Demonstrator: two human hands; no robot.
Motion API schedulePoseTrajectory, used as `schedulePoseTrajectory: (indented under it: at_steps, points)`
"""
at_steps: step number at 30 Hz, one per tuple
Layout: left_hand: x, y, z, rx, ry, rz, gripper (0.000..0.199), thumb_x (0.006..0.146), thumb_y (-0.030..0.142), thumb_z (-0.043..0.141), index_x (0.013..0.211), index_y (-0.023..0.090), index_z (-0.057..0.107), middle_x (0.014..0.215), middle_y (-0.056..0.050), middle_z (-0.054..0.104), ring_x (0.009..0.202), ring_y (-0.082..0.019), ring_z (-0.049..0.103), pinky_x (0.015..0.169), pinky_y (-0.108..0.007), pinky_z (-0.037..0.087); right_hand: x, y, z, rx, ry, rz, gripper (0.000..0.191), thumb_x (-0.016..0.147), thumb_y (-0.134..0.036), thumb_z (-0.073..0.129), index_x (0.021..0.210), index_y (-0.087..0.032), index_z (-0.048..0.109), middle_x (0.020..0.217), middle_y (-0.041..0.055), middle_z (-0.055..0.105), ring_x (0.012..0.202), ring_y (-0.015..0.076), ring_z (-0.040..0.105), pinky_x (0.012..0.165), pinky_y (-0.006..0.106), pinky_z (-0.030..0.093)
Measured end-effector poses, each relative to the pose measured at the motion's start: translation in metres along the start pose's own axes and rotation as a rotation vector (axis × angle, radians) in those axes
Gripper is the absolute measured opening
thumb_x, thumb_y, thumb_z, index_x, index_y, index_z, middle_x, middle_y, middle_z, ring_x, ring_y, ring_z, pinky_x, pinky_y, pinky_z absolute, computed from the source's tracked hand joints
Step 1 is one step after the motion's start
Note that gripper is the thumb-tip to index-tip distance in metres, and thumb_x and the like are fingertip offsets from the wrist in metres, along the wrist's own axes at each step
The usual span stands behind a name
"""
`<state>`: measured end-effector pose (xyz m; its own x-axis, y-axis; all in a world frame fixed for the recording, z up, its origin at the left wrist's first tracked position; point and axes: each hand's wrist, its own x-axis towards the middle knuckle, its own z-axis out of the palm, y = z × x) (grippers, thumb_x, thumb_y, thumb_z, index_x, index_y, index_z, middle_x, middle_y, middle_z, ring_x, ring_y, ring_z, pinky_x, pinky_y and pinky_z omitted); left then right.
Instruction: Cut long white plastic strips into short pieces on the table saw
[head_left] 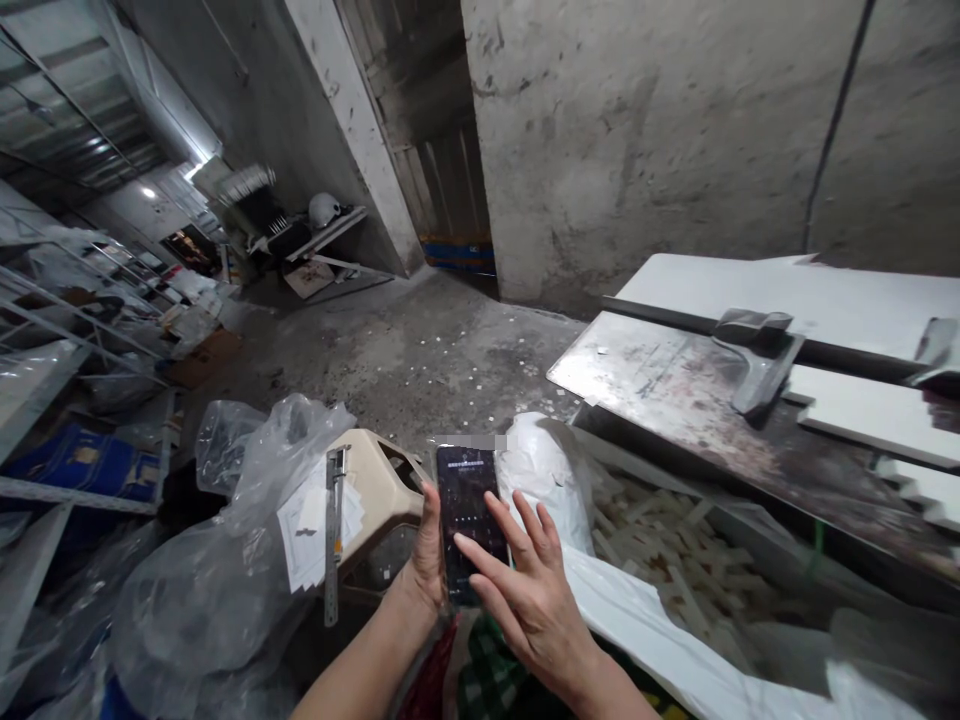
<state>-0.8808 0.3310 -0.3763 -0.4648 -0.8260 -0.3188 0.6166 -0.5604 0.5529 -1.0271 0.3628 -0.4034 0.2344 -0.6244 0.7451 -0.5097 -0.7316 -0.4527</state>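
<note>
A dark smartphone [471, 500] with a lit screen is held upright in front of me, low in the middle of the view. My left hand [427, 560] grips its left edge, the thumb along the side and the other fingers hidden behind it. Over the screen, my right hand [529, 585] is spread with its fingers apart, the index fingertip at the lower left of the display. Left of the phone stands a beige plastic stool [375, 465], with white papers [304, 535] and a metal caliper [334, 530] on it.
To the right is a metal worktable [637, 365] with white boards [870, 410] and a machine guide. Below it lies a heap of off-white offcuts [675, 555] beside a white sack [540, 465]. Clear plastic bags [202, 590] and shelving [82, 490] fill the left.
</note>
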Motion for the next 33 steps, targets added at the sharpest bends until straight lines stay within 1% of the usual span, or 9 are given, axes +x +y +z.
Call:
schedulePoseTrajectory:
  at_steps: [5, 9, 13, 16, 20, 27, 33]
  points:
    - [0.002, -0.001, -0.004, -0.033, -0.050, -0.002, 0.091, 0.064, 0.079, 0.065, 0.122, 0.009, 0.062, 0.110, -0.020, 0.067, 0.103, -0.036, 0.063, 0.090, -0.042, 0.049, -0.004, 0.004, -0.001, 0.027, 0.057, 0.043, 0.038, 0.092, -0.018, 0.051, 0.127, -0.027, 0.060, 0.156, 0.0082, 0.024, 0.142, 0.0364, 0.020, 0.113, 0.060, 0.018]
    - [0.002, -0.001, -0.005, -0.045, -0.085, 0.020, 0.092, 0.067, 0.080, 0.062, 0.124, 0.008, 0.060, 0.107, -0.019, 0.068, 0.100, -0.034, 0.065, 0.089, -0.042, 0.050, -0.006, 0.008, -0.003, 0.030, 0.059, 0.051, 0.038, 0.092, -0.016, 0.051, 0.127, -0.027, 0.060, 0.155, 0.0083, 0.026, 0.142, 0.0365, 0.020, 0.112, 0.060, 0.019]
    - [0.002, 0.000, -0.005, -0.041, -0.093, 0.044, 0.092, 0.068, 0.080, 0.060, 0.125, 0.007, 0.059, 0.104, -0.019, 0.069, 0.098, -0.033, 0.066, 0.089, -0.044, 0.049, -0.009, 0.010, -0.007, 0.088, 0.100, 0.097, 0.038, 0.092, -0.016, 0.049, 0.127, -0.026, 0.060, 0.154, 0.0089, 0.028, 0.141, 0.0360, 0.022, 0.110, 0.061, 0.023]
    - [0.003, -0.001, -0.007, -0.045, -0.101, 0.043, 0.091, 0.070, 0.080, 0.057, 0.123, 0.007, 0.060, 0.101, -0.019, 0.069, 0.097, -0.033, 0.066, 0.089, -0.045, 0.049, -0.010, 0.012, -0.009, 0.125, 0.125, 0.142, 0.036, 0.092, -0.016, 0.047, 0.124, -0.027, 0.061, 0.152, 0.0081, 0.031, 0.141, 0.0353, 0.024, 0.109, 0.062, 0.027]
    - [0.005, -0.003, -0.010, -0.054, -0.101, 0.041, 0.089, 0.073, 0.081, 0.054, 0.119, 0.005, 0.062, 0.099, -0.019, 0.070, 0.097, -0.033, 0.066, 0.090, -0.046, 0.048, -0.011, 0.013, -0.010, 0.148, 0.151, 0.165, 0.033, 0.093, -0.017, 0.046, 0.120, -0.027, 0.063, 0.149, 0.0084, 0.034, 0.140, 0.0348, 0.025, 0.107, 0.061, 0.030]
    - [0.005, 0.001, -0.007, -0.034, -0.167, 0.010, 0.092, 0.067, 0.083, 0.056, 0.114, 0.004, 0.065, 0.099, -0.020, 0.070, 0.100, -0.035, 0.065, 0.092, -0.047, 0.046, -0.014, 0.014, -0.008, 0.154, 0.150, 0.178, 0.031, 0.094, -0.018, 0.046, 0.119, -0.026, 0.063, 0.149, 0.0097, 0.034, 0.139, 0.0361, 0.025, 0.105, 0.063, 0.031]
    - [0.005, 0.001, -0.005, -0.024, -0.198, -0.011, 0.092, 0.067, 0.084, 0.056, 0.115, 0.006, 0.065, 0.101, -0.020, 0.069, 0.103, -0.035, 0.063, 0.094, -0.047, 0.044, -0.017, 0.014, -0.005, 0.154, 0.148, 0.185, 0.031, 0.093, -0.016, 0.046, 0.117, -0.026, 0.063, 0.149, 0.0089, 0.035, 0.139, 0.0358, 0.026, 0.105, 0.064, 0.030]
